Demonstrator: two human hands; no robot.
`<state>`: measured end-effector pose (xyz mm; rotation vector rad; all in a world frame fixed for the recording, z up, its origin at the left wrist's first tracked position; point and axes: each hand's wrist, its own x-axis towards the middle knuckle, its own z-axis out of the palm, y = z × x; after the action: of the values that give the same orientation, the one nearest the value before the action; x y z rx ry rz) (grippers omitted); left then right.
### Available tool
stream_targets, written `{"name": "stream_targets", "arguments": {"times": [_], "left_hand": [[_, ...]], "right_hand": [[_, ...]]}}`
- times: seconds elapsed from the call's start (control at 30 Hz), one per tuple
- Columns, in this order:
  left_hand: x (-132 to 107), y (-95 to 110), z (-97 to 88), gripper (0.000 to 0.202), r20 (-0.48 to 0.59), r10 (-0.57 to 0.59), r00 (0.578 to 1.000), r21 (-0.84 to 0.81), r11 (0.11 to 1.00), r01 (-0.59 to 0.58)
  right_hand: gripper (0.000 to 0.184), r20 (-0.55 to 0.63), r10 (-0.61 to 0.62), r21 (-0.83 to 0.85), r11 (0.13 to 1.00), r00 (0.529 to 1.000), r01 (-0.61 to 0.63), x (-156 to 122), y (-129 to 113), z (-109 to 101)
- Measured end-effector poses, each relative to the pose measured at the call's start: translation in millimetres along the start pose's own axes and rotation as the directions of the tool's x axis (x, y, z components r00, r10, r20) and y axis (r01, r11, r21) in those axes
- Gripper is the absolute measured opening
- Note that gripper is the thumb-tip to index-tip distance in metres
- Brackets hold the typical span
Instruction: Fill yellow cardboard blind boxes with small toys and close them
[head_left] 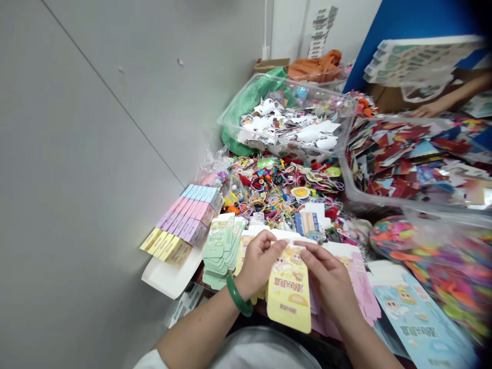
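White clothing (265, 353) fills the bottom edge, nearest the camera, as a person grips a yellow carton (290, 297) just in front of the body. Thumb and fingers of the left hand (258, 264), its wrist ringed by a green bangle (239, 296), pinch the far end from one side; the right hand (326, 277) grasps the same end from the other.

Printed face toward the camera, the carton has its long axis running from the fingertips back toward the person's lap, its rounded near end hanging unsupported.

An uneven pull between the two hands could crease or tear the thin card at the pinched end, and a slackened grip might let it drop lapward. Green cartons (221, 243) stand in a loose, leaning stack near the left wrist; a bump from the bangle could topple them. Pink cartons (363, 282) close by the right forearm look just as likely to slide if brushed. Beyond lies a heap of small trinkets (277, 192), while another person's hand (426, 109) appears at upper right.
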<state>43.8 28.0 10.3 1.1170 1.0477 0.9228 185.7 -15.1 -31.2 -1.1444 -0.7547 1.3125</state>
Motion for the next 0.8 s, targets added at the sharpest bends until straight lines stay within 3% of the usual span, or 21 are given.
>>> {"name": "stream_targets", "arguments": {"times": [0.1, 0.2, 0.3, 0.37, 0.5, 0.57, 0.7, 0.8], "left_hand": [[-2.5, 1.5, -3.9, 0.043, 0.061, -0.028, 0.998, 0.023, 0.999, 0.027], [-7.9, 2.3, -7.1, 0.061, 0.184, -0.086, 0.979, -0.146, 0.983, 0.114], [-11.6, -0.5, -10.2, 0.064, 0.46, -0.219, 0.861, -0.249, 0.898, 0.362], [-12.2, -3.6, -12.4, 0.057, 0.533, -0.289, 0.795, -0.234, 0.853, 0.467], [-11.5, -7.6, -16.7, 0.045, 0.439, -0.337, 0.833, -0.219, 0.859, 0.463], [-11.5, -7.9, -19.0, 0.044, 0.417, -0.347, 0.84, -0.183, 0.873, 0.452], [-12.0, -5.9, -23.0, 0.046, 0.451, -0.371, 0.812, -0.079, 0.889, 0.45], [-12.2, -4.4, -24.0, 0.046, 0.441, -0.367, 0.819, -0.087, 0.891, 0.446]], "right_hand": [[0.033, 0.054, -0.107, -0.203, 0.972, 0.993, 0.115, -0.9, -5.3, -1.8], [0.028, 0.05, -0.163, -0.194, 0.966, 0.985, 0.169, 0.0, -14.5, -0.5], [0.046, 0.008, -0.219, -0.132, 0.967, 0.976, 0.218, 2.8, -20.6, 1.9], [0.033, 0.018, -0.299, -0.228, 0.928, 0.954, 0.295, 4.8, -21.8, 2.1], [0.012, 0.153, -0.364, -0.34, 0.853, 0.919, 0.395, 7.2, -25.9, -0.5], [0.012, 0.194, -0.306, -0.302, 0.885, 0.932, 0.353, 7.9, -32.0, -1.1], [0.011, 0.222, -0.217, -0.256, 0.928, 0.951, 0.271, 8.0, -44.4, 1.0], [0.01, 0.23, -0.341, -0.296, 0.868, 0.911, 0.399, 4.6, -43.9, 4.3]]}}
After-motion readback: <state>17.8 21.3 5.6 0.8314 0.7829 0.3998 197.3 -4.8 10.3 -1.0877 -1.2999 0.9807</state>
